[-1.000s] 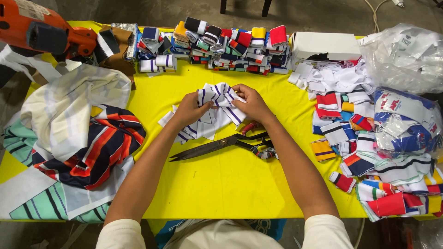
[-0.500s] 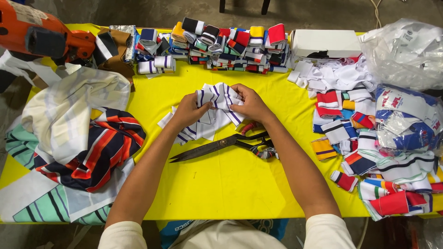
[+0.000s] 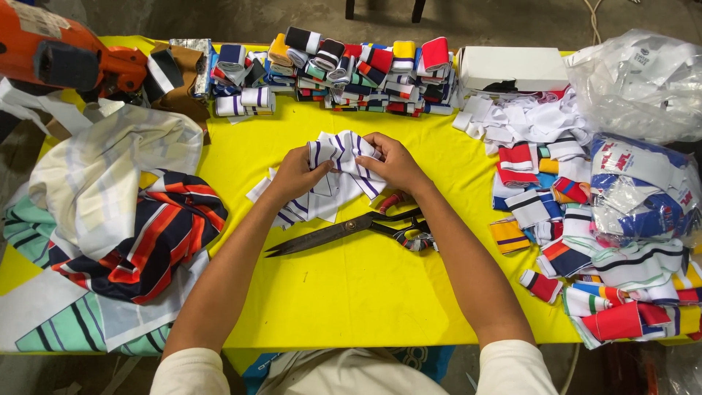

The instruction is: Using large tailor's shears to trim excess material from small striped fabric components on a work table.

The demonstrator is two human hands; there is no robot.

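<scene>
- Both hands up at the middle of the yellow bench, meeting over a small heap of white rib-knit strips with purple stripes.
- Left hand with fingers curled shut around the left end of the top strip, thumb pressed on the fabric.
- Right hand pinching the other end, fingers closed over the folded cloth, knuckles up.
- Held strip lifted slightly and bunched between the two hands, the rest of the heap lying flat on the bench beneath.
- Big dark tailor's shears resting on the bench just below the heap, blades closed and pointing left, handles wrapped in coloured tape near the right forearm.
- Along the far edge, a row of folded striped trims stacked in many colours.
- Beside that row to the right, a white cardboard box.
- Right side crowded with loose striped pieces and clear plastic bags.
- Left side draped with striped fabric panels, an orange power tool at the far left corner.
</scene>
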